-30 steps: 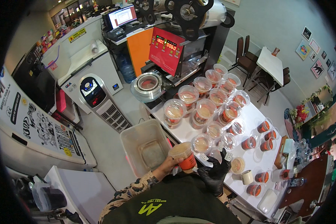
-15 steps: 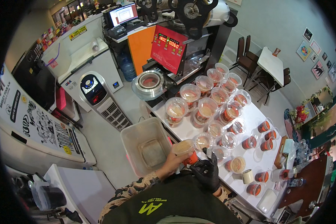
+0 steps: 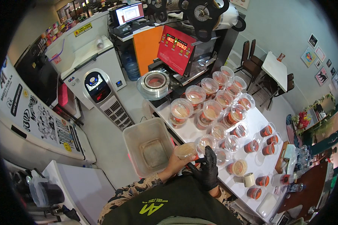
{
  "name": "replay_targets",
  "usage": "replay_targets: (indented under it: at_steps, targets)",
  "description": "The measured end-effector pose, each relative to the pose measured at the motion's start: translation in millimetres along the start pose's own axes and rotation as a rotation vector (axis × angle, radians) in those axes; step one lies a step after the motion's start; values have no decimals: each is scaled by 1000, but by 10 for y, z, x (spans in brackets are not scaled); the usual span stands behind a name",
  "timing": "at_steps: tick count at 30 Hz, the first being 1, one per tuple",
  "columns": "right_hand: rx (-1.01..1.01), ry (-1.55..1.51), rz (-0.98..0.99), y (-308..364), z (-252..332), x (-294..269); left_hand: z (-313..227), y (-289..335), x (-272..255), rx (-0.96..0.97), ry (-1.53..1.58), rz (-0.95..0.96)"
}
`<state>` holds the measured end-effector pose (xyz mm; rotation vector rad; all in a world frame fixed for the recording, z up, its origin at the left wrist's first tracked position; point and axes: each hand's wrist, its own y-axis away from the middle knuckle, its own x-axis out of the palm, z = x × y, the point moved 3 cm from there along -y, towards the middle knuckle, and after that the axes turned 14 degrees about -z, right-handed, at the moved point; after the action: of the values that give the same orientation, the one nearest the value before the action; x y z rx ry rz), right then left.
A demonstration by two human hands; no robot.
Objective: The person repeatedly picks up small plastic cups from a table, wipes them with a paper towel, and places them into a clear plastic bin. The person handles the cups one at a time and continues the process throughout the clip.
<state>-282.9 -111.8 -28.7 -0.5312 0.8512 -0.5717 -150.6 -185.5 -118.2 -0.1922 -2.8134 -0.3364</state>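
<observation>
My bare left hand [image 3: 175, 162] is closed around a clear plastic cup [image 3: 185, 150] with pale tan contents and a red-orange lower part. It holds the cup just off the table's near left corner. My right hand [image 3: 206, 170], in a black glove, is beside the cup with its fingers apart. Its thumb side reaches to the cup's lower part; whether it touches is hard to tell. One gloved finger points up in front of a lidded cup [image 3: 206, 143] on the table. Several similar filled cups [image 3: 212, 110] crowd the white table [image 3: 229, 183], some stacked.
A grey plastic bin [image 3: 128, 132] stands on the floor left of the table. Behind the cups is a cup-sealing machine [image 3: 176, 50] with a red panel and a round metal holder [image 3: 155, 83]. A tape roll [image 3: 248, 179] and a white container [image 3: 267, 204] lie toward the table's right end.
My right hand's fingers have spread and shifted up and left toward the held cup. The left hand still grips the cup. The whole view has shifted slightly.
</observation>
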Motion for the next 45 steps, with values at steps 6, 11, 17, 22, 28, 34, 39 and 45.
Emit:
replay_targets:
  at_steps: [6, 11, 17, 22, 28, 34, 39, 45]
  targets:
    - [127, 66, -4, 26, 69, -74, -65, 4, -113, 162, -100, -2]
    - [26, 93, -100, -24, -44, -146, 112, -66, -380, 64, 98, 8]
    - [251, -117, -104, 274, -219, -155, 835, -547, -1360, -387, 314, -393]
    - [179, -80, -173, 415, -334, -192, 1616, -857, -1925, -531, 195, -705]
    - [191, -25, -180, 456, -181, -289, 2067, -1170, -2387, -552, -913, -458]
    - [114, 180, -151, 411, 8, -427, 2349, -1246, -2452, -476, -1614, 99]
    - [175, 115, -197, 443, 69, -491, 2476, -1130, -2484, -494, -1735, -52]
    - [206, 124, -184, 481, 62, -548, 2309, -1007, -2479, -293, -1688, -153]
